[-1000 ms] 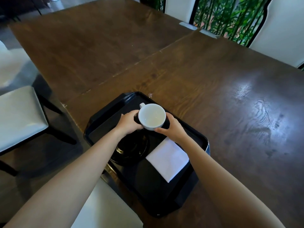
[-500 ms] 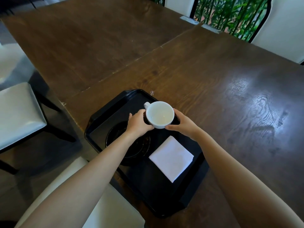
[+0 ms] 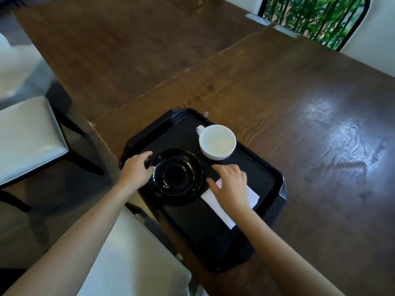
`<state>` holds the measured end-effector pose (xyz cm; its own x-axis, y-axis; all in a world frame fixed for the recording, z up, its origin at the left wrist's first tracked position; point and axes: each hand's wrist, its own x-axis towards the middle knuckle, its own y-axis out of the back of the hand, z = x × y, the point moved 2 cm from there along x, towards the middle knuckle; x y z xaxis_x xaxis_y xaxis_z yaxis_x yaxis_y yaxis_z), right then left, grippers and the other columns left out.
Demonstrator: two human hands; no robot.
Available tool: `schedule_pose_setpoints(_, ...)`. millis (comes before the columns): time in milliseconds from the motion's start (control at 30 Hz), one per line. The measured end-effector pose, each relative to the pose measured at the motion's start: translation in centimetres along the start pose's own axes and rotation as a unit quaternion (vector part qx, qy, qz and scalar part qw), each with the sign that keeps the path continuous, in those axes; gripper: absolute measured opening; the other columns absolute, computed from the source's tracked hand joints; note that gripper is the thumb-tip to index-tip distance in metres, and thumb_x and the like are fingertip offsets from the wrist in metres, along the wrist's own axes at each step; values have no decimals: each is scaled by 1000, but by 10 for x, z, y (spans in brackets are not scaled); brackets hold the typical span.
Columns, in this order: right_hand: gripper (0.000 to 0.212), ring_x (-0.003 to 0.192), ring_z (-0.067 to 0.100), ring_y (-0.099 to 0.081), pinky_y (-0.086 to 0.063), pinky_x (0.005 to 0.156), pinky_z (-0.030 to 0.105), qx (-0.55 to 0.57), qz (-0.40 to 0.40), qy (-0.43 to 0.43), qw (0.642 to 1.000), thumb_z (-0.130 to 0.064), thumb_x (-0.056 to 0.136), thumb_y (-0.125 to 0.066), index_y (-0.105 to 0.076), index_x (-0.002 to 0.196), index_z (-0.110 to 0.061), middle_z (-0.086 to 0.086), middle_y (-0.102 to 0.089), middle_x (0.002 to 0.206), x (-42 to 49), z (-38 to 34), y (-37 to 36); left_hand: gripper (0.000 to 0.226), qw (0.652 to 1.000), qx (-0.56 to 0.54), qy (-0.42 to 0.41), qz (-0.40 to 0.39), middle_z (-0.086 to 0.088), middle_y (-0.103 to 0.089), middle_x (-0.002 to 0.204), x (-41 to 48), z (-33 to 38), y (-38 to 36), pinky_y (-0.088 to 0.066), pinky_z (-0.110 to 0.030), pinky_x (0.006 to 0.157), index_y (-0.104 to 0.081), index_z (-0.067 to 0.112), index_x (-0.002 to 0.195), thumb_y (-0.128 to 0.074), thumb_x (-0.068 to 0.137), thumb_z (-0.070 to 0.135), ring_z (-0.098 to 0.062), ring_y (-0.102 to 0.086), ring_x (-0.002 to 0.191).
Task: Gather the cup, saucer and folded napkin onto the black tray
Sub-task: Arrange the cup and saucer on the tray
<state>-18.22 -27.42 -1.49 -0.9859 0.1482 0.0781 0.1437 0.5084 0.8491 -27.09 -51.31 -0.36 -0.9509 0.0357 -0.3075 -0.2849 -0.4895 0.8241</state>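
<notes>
A black tray (image 3: 268, 169) lies at the near edge of the wooden table. On it, at the far right corner, stands an empty white cup (image 3: 217, 142) with its handle pointing left. A glossy black saucer (image 3: 177, 177) sits on the tray's left half. A white folded napkin (image 3: 224, 212) lies to the saucer's right, partly under my right hand (image 3: 232, 184), whose fingers are spread above it. My left hand (image 3: 136, 169) rests at the saucer's left rim with its fingers curled on the edge.
The dark wooden table (image 3: 299, 103) stretches away beyond the tray, with a seam between two tabletops. White-cushioned chairs stand at the left (image 3: 27, 137) and just below the tray (image 3: 132, 259). Green plants (image 3: 310, 16) show behind a railing at the far right.
Both hands held the cup above the tray; now the cup stands on the tray's far corner and both hands have let go and drawn back, left to the saucer, right over the napkin.
</notes>
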Motion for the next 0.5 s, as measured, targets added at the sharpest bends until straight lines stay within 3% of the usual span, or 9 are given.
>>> schedule_pose_setpoints(67,49,125,18,-41,-25,105,36,-50,-33,28,998,-43,86,-56,-50,130,-21,-3,-58,127,-2,-9,-13,54,1000,-10,-5,-14,-9,-51,138,-3,-2,-5,-47,-33,91,-40,18,140,-59,90,17,-23,-57,112)
schedule_pose_setpoints(133,56,128,19,-37,-20,108,39,-77,-51,30,995,-48,86,-53,-45,134,-20,-2,-54,133,1,-12,-20,56,999,-28,-7,-13,-9,-50,139,-3,-2,-8,-46,-24,75,-40,18,140,-60,89,13,-12,-61,84)
schedule_pose_setpoints(167,57,128,20,-36,-19,108,39,-87,-58,29,994,-49,86,-53,-44,134,-20,-2,-53,133,3,-12,-22,56,999,-36,-6,-7,-9,-50,139,-3,-3,-9,-45,-23,74,-40,18,140,-61,88,11,-11,-61,84)
schedule_pose_setpoints(233,57,127,20,-36,-17,107,39,-102,-69,30,992,-50,86,-52,-45,133,-19,-1,-54,132,4,-12,-24,58,999,-45,-4,2,-10,-51,138,-3,-4,-11,-45,-24,80,-41,18,140,-61,87,5,-18,-61,102)
schedule_pose_setpoints(367,54,126,20,-38,-14,109,37,-111,-67,44,991,-49,87,-51,-48,132,-19,-2,-57,129,3,-10,-23,58,999,-45,-16,17,-10,-53,137,-2,-7,-15,-43,-15,65,-43,18,139,-57,86,-2,-10,-59,84)
schedule_pose_setpoints(500,55,127,20,-38,-14,110,35,-110,-65,50,991,-49,88,-50,-46,133,-18,-2,-56,130,4,-7,-18,57,999,-44,-16,14,-10,-55,135,-4,-2,-17,-46,-27,83,-42,17,139,-57,86,1,-20,-59,108)
